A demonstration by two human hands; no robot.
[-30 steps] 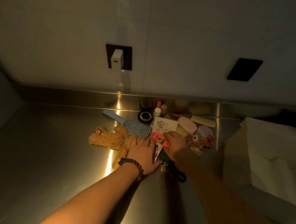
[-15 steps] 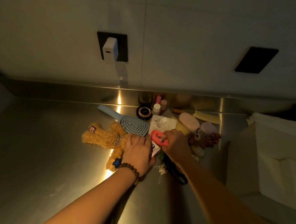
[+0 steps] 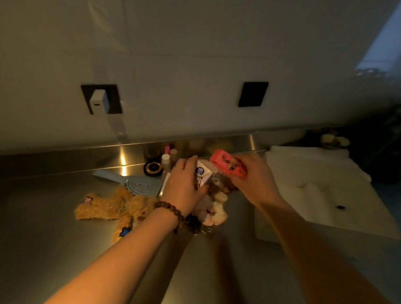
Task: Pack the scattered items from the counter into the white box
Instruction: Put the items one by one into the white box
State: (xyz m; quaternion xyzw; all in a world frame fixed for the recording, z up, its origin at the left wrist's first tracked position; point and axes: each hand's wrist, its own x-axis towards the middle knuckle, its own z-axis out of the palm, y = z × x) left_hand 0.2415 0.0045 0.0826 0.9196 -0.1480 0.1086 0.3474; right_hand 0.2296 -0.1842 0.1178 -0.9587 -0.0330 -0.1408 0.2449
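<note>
My right hand (image 3: 254, 179) is closed around a flat red-pink item (image 3: 225, 162) and holds it above the pile, near the left edge of the white box (image 3: 316, 183). My left hand (image 3: 184, 186), with a bead bracelet on the wrist, grips a white card with a printed picture (image 3: 202, 174) and lifts it off the pile. Below lie a small brown plush keychain (image 3: 217, 185), pale fluffy charms (image 3: 214, 214), a tan plush bear (image 3: 117, 205) and a blue hairbrush (image 3: 131, 182).
Small bottles (image 3: 168, 156) and a round black compact (image 3: 153, 168) stand by the steel backsplash (image 3: 52, 158). A white charger (image 3: 98, 102) sits in a wall socket, and a second black plate (image 3: 253, 93) is to its right. The white box stands open at the right.
My right hand lifted the red-pink item off the pile and carried it right, toward the box. My left hand moved from beside the bear onto the white card. The camera swung right.
</note>
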